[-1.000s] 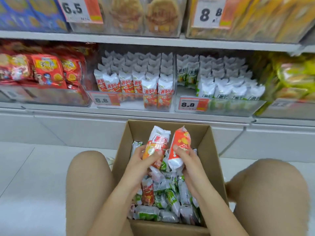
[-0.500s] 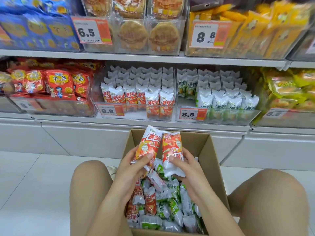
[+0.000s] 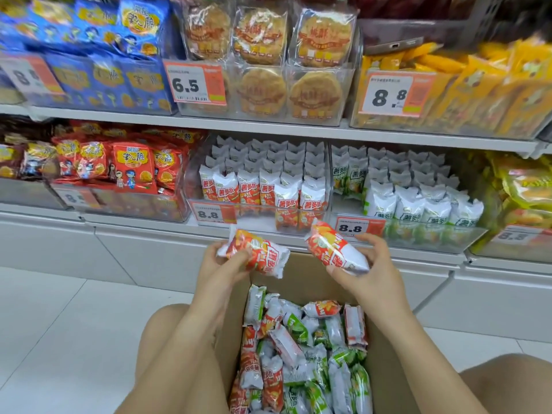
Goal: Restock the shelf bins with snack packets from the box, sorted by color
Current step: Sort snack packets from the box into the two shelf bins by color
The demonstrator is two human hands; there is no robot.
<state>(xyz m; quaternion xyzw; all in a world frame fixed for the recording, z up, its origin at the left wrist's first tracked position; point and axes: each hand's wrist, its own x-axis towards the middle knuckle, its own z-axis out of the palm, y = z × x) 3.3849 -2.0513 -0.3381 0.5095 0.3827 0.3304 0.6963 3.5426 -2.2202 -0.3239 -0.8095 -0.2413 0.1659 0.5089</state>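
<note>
My left hand grips a red-and-white snack packet, held sideways above the box. My right hand holds a second red-and-white packet, tilted, just below the shelf edge. Under both hands an open cardboard box holds several mixed red and green packets. On the lower shelf a clear bin of red packets stands left of a clear bin of green packets, both partly filled.
Red cracker bags fill the bin at the left, yellow bags the one at the right. The upper shelf carries blue bags, round cakes and yellow packs. My bare knees flank the box on white floor tiles.
Both hands have risen from the box toward the shelf and moved apart, each carrying its red packet. The packets turned from upright to sideways. The view tilted up.
</note>
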